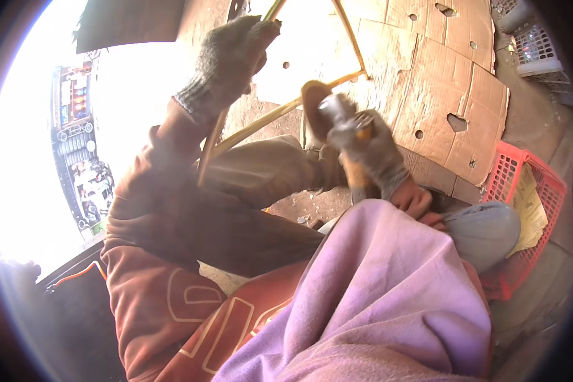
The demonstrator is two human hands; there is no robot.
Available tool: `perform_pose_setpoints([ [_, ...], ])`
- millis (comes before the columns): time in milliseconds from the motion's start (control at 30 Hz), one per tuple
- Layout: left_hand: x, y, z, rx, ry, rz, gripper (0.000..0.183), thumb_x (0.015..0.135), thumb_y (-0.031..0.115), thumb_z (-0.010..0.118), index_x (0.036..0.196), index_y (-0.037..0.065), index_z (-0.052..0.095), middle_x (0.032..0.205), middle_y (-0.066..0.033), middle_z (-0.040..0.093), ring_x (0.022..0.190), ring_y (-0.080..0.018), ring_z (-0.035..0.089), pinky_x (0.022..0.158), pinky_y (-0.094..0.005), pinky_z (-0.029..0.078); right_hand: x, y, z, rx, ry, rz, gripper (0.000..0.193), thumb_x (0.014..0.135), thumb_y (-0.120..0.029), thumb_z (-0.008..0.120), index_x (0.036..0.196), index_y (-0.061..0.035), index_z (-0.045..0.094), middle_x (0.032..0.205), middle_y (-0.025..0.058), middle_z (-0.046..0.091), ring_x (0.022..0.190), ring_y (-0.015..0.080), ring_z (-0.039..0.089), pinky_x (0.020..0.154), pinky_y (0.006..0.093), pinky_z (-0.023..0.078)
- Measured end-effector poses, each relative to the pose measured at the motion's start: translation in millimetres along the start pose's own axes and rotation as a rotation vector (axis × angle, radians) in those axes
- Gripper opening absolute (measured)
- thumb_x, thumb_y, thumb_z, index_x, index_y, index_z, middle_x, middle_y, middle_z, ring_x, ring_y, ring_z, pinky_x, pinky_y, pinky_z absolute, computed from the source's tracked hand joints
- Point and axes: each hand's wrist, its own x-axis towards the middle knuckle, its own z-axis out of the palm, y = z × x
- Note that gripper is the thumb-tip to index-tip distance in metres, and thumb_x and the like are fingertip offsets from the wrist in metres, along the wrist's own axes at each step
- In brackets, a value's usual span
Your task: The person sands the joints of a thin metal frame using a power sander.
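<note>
My left hand (230, 62), in a grey knit glove, is closed around the upper part of a thin, angular yellowish frame (256, 126) that looks like wood or bamboo. One bar of the frame runs slantwise above my leg, and its far corner reaches over the cardboard. In my right hand (374, 143), also gloved, is an angle grinder (355, 173) with a yellow-orange body. Its round tan disc (314, 109) overlaps the slanting bar; whether the disc presses on it I cannot tell. The grinder's head is slightly blurred.
Flattened cardboard (439, 95) with cut holes covers the ground ahead. A red plastic basket (506, 167) holding yellowish paper stands at my right. Grey crates (541, 54) are at the far right. A purple cloth (375, 286) lies over my lap. Bright light washes out the left side.
</note>
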Motion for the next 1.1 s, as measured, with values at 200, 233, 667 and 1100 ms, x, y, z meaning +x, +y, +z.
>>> perform_pose_setpoints([
  [200,3.0,12.9,6.1,0.312,0.004,0.331,0.015,0.092,0.011,0.056,0.106,0.007,0.061,0.088,-0.0108,0.060,0.070,-0.0244,0.062,0.061,-0.0350,0.052,-5.0,-18.9,-2.8,-0.071,-0.051,0.116,0.054,0.070,-0.022,0.087,0.108,0.0009,0.055,0.102,0.0081,0.066,0.087,0.0121,0.065,0.073,0.0276,0.055],
  [233,0.3,16.1,5.9,0.278,-0.005,0.318,0.016,0.093,0.012,0.055,0.107,0.008,0.061,0.089,-0.0109,0.061,0.073,-0.0258,0.063,0.064,-0.0367,0.053,-9.9,-13.5,6.6,-0.110,-0.197,-0.142,0.052,0.072,-0.017,0.086,0.107,-0.0050,0.049,0.100,0.0093,0.064,0.089,0.0124,0.063,0.077,0.0279,0.055],
  [667,-12.1,54.2,12.6,-0.137,-0.120,-0.018,0.028,0.097,0.024,0.060,0.112,0.000,0.065,0.087,-0.0077,0.067,0.081,-0.0128,0.061,0.076,-0.0290,0.050,13.5,-25.2,-30.2,-0.187,-0.024,0.218,0.070,0.067,-0.024,0.087,0.118,0.0035,0.048,0.099,0.0129,0.066,0.083,0.0183,0.066,0.071,0.0312,0.056],
  [1100,4.4,16.5,9.4,0.131,0.019,0.289,0.013,0.093,0.010,0.055,0.101,0.005,0.064,0.092,-0.0086,0.061,0.068,-0.0199,0.060,0.064,-0.0326,0.052,48.1,-20.8,-49.6,-0.209,0.239,0.311,0.044,0.069,-0.014,0.085,0.100,-0.0022,0.055,0.086,0.0127,0.065,0.062,0.0201,0.063,0.052,0.0326,0.055],
])
